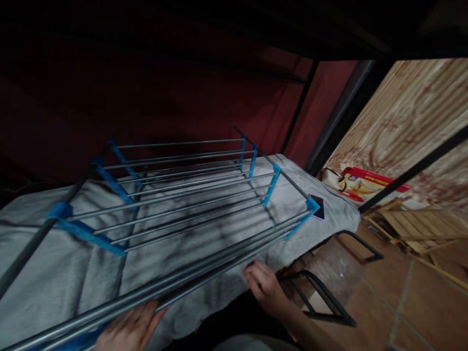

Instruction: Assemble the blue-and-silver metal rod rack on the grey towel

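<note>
A clothes drying rack (204, 195) with thin grey metal rods and blue plastic joints lies across a grey blanket (215, 219). Its nearest rods run in a close bundle from the bottom left up to a blue corner joint (310, 204) at the right. My left hand (133, 324) is closed on those near rods at the bottom, over a blue part, its fingertips partly hidden. Just below the rods, by the blanket's front edge, my right hand (266, 287) has its fingers curled in, apart from the rack, with nothing visible in them.
A dark phone (317, 207) lies on the blanket beyond the corner joint. Black metal frames (325, 297) stand at the bedside above the tiled floor (420, 282). Farther right are a wooden slatted piece (417, 224) and a red and yellow box (373, 183). Dark bars rise around the bed.
</note>
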Tool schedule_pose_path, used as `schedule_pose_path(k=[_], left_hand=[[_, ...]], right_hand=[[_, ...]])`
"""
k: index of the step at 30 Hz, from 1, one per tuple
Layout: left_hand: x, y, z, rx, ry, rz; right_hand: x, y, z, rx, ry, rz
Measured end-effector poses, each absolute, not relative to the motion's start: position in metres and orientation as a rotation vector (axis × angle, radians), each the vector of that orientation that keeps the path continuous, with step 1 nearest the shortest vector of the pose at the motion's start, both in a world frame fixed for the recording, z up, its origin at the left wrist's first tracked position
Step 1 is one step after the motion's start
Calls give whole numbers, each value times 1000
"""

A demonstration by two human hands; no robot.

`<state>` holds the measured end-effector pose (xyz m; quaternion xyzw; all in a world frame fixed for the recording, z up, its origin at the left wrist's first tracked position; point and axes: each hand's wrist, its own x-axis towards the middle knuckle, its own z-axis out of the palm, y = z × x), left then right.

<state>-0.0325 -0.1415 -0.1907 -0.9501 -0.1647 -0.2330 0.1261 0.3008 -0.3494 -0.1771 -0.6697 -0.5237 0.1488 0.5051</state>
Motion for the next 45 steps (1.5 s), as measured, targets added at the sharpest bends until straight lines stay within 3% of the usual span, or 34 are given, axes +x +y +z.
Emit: schedule_pose_path(k=[5, 12, 18, 24, 27, 34, 45], left_hand=[[0, -162, -165, -2751, -696, -648], [18, -182, -154, -2831, -966, -586], [-9, -221, -154, -2704, -1063, -1113], [-57, -204, -156, -1783, -2127, -2139], [-59, -171, -149, -1775, -2322, -2427], [-30, -147, -153, -1730, -2418, -2741], [-26, -141, -160, -1617, -2362, -2881]], right_hand=[[262, -311, -166, -1629, -1952, -38], [242, -262, -137, -1772, -2409, 182], [249, -260, -138, -1706, -2507, 163], [252, -262, -139, -1665, -2542, 83], [252, -261, -139, -1642, -2514, 97], [245, -255, -134, -1555, -2562, 216], [202, -208, -134, -1341, -2275, 859]])
